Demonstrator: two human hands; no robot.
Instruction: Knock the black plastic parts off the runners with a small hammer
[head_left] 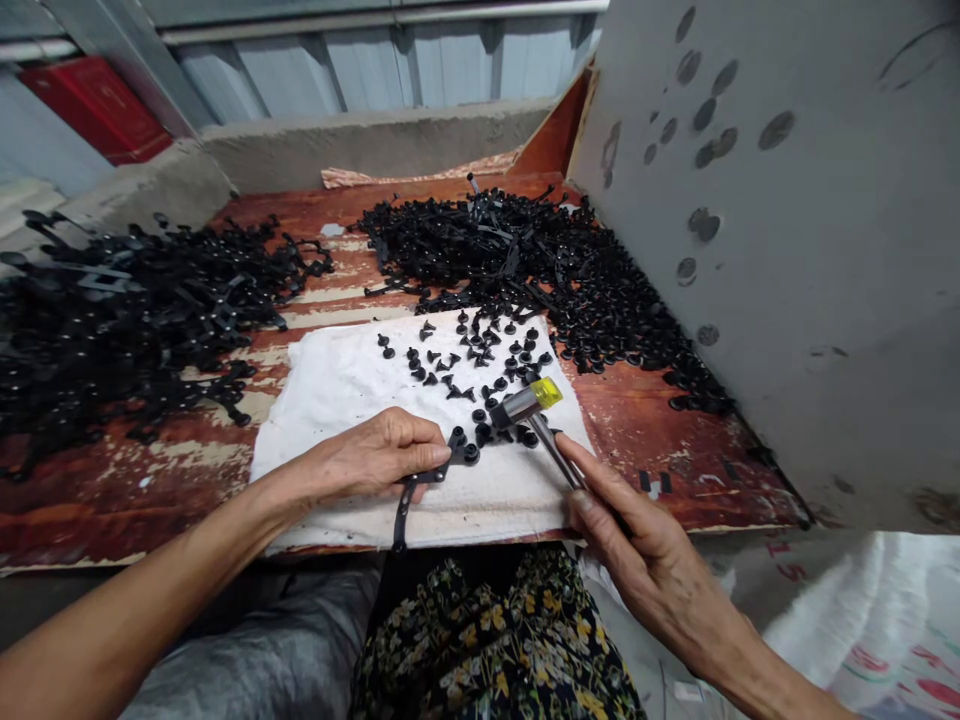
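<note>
Left grip (401,450) is closed, thumb over curled fingers, on a black jointed linkage (435,476) above the near part of a white cloth (322,400); one narrow arm of the linkage hangs down toward the table's front edge. Round-headed black pieces sit at the linkage's far end, though whether they are fitted to it or only touching cannot be told. Wrapped around the metal handle of a two-faced mallet (517,405), the right grip (630,525) lays its index finger along the shaft. The mallet's translucent yellow face points away to the right, its black face toward the left hand; whether the head touches the black studs (474,350) scattered over the cloth is unclear. Beneath the cloth is a worn red-brown table (135,500). On its left lies a heap of black linkages (142,320); beyond the cloth, another dark pile (487,235) spreads along a grey panel (780,240).
</note>
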